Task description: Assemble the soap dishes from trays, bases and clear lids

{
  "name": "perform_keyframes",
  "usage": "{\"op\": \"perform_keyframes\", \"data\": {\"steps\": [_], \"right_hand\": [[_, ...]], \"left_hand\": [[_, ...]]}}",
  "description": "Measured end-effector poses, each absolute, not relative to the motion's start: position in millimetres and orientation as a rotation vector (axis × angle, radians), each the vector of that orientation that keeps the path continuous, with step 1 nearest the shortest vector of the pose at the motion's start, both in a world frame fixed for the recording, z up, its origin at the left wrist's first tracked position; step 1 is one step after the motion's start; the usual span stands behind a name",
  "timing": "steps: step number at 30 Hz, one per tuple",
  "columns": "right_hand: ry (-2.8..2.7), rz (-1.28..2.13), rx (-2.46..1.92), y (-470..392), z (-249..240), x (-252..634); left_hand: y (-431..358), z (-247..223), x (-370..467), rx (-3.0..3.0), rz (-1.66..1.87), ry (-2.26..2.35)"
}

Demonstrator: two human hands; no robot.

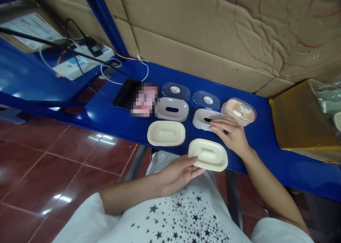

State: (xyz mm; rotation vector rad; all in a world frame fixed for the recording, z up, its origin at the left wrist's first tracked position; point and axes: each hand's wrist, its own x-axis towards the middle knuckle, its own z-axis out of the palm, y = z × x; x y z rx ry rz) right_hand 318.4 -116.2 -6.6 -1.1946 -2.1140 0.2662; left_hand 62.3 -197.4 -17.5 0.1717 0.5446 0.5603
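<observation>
My left hand (181,174) is closed on the near left edge of a cream oval tray (209,154), thumb on top, at the shelf's front edge. My right hand (234,134) grips the right part of a pale lavender oval dish (199,118) with a dark slot in its middle. A matching lavender dish (182,110) lies to the left, and in front of it a second cream tray (166,140). Behind them rest two clear oval lids, a left lid (183,92) and a right lid (198,100), each with a round sticker. A pink dish (233,110) sits under a clear cover.
On the blue shelf (261,143), a phone-like dark device (124,94), partly blurred out, lies at left with cables. A cardboard box (295,119) stands at right, holding plastic-wrapped items. Cardboard (186,30) lines the back. A white power strip (74,67) is at far left.
</observation>
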Motion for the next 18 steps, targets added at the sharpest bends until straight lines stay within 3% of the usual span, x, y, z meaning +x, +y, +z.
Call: {"op": "perform_keyframes", "data": {"steps": [5, 13, 18], "right_hand": [[-2.306, 0.234, -1.162, -109, -6, 316], [-2.565, 0.124, -1.035, -191, 6, 296], [-2.522, 0.074, -1.137, -186, -13, 296]], "left_hand": [[-197, -22, 57, 0.174, 0.527, 0.535], [-193, -19, 57, 0.167, 0.570, 0.494], [-201, -26, 61, 0.203, 0.279, 0.508]]}}
